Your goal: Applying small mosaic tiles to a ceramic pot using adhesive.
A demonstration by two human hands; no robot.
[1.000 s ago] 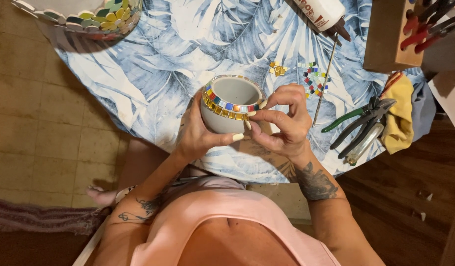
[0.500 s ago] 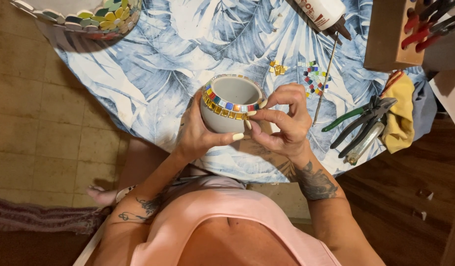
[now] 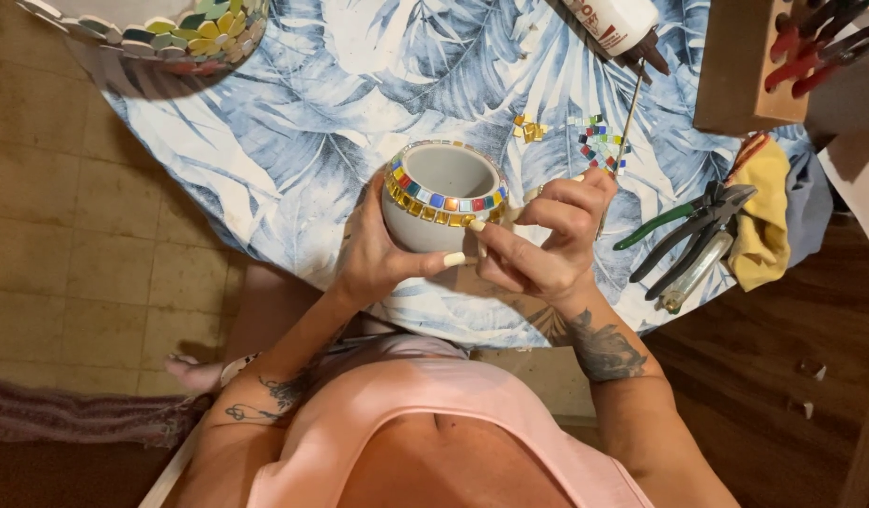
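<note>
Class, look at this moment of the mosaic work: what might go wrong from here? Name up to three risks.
1. The left hand alone cups the pot in the air above the table edge; a slip might drop it.
2. The right hand presses at the tile band, which might shift a tile.
3. The pliers lie near the table's edge and might be knocked off.

mosaic bowl [image 3: 171, 33] cut by top edge, glue bottle [image 3: 613, 23] cropped too
</note>
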